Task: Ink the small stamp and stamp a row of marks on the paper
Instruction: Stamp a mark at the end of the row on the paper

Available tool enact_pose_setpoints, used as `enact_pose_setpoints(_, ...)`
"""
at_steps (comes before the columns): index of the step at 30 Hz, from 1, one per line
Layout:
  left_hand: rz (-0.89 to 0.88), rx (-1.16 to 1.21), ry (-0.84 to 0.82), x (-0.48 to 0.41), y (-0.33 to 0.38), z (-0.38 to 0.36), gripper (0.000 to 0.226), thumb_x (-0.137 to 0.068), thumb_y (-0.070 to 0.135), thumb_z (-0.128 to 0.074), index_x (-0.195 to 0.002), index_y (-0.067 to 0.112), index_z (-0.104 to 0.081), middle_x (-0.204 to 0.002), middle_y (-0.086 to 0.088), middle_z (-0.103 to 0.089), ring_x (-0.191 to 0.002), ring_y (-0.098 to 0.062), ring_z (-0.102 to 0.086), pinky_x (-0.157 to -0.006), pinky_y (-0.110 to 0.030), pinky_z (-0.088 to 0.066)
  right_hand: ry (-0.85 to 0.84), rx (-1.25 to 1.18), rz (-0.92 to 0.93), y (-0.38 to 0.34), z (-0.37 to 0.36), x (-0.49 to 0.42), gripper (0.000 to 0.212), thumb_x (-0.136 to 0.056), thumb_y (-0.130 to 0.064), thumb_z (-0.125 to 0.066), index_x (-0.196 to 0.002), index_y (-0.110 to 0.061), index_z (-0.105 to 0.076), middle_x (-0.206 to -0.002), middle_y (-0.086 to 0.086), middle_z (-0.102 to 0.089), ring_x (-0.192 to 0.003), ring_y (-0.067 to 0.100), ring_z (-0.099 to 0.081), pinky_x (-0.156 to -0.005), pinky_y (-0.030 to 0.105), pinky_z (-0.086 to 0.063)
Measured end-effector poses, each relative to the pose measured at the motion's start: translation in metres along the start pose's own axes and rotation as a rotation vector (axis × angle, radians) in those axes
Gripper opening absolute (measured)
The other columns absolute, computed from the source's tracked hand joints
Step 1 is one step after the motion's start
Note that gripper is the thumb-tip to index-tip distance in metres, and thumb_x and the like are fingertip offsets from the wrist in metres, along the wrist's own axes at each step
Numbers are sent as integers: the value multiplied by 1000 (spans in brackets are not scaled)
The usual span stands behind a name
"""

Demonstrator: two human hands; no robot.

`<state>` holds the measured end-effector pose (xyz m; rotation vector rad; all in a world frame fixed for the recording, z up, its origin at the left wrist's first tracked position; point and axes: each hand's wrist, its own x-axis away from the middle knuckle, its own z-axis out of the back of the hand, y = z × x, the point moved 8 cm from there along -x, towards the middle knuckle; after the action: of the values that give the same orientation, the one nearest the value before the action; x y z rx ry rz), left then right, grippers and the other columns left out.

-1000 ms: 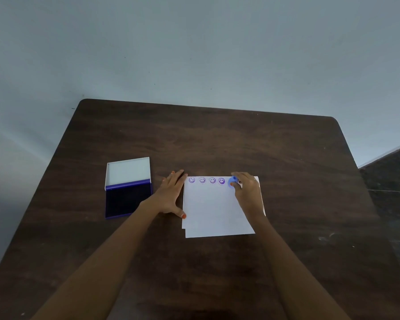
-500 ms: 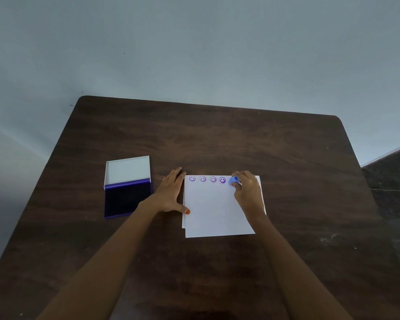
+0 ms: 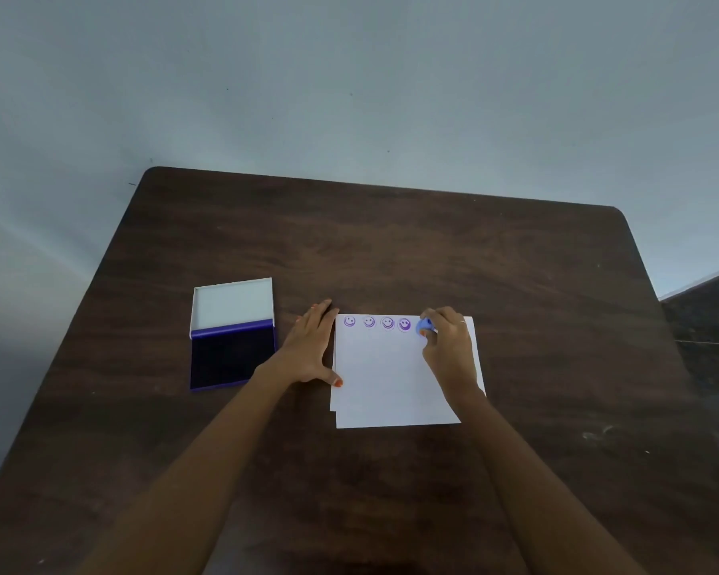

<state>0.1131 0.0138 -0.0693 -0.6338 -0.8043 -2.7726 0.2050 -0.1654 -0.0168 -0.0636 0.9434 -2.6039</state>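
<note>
White paper [image 3: 387,379] lies on the dark wooden table [image 3: 391,251]. Along its top edge runs a row of several purple smiley marks [image 3: 376,323]. My right hand [image 3: 451,350] pinches the small blue stamp [image 3: 424,325] against the paper, just right of the last mark. My left hand [image 3: 312,346] rests flat on the table at the paper's left edge, fingers spread, thumb touching the sheet. The open ink pad [image 3: 232,356], dark blue with its white lid [image 3: 233,302] folded back, sits left of my left hand.
The table's far edge meets a pale wall [image 3: 349,97]. A dark floor [image 3: 710,321] shows past the table's right edge. Small pale scuffs [image 3: 596,433] mark the tabletop at the right.
My right hand has shifted the stamp a little to the right along the row, uncovering the last mark. My left hand has stayed in place.
</note>
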Motion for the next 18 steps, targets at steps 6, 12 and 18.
enact_pose_setpoints(6, 8, 6, 2, 1, 0, 2, 117, -62, 36, -80, -143, 14, 1, -155, -5, 9, -142, -26, 9, -115, -44, -4, -31, -19, -15, 2, 2, -3, 19, -77, 5, -63, -96, 5, -63, -105, 21, -66, -93, 32, -60, -80, 23, -42)
enact_pose_setpoints(12, 11, 7, 1, 2, 2, 3, 117, -62, 35, -81, -143, 13, 1, -155, -5, 9, -142, -26, 9, -115, -44, -4, 150, -441, -414, 48, 32, 0, 23, -82, -1, -58, -104, -5, -63, -102, 12, -66, -90, 19, -58, -72, 15, -43)
enact_pose_setpoints(18, 14, -1, -5, 3, 3, 4, 116, -63, 35, -80, -143, 12, 1, -155, -5, 9, -142, -26, 9, -115, -44, -4, 222, -1137, -777, 79, 34, 14, 28, -87, -5, -54, -115, -1, -55, -92, 5, -62, -77, 10, -60, -71, 23, -50)
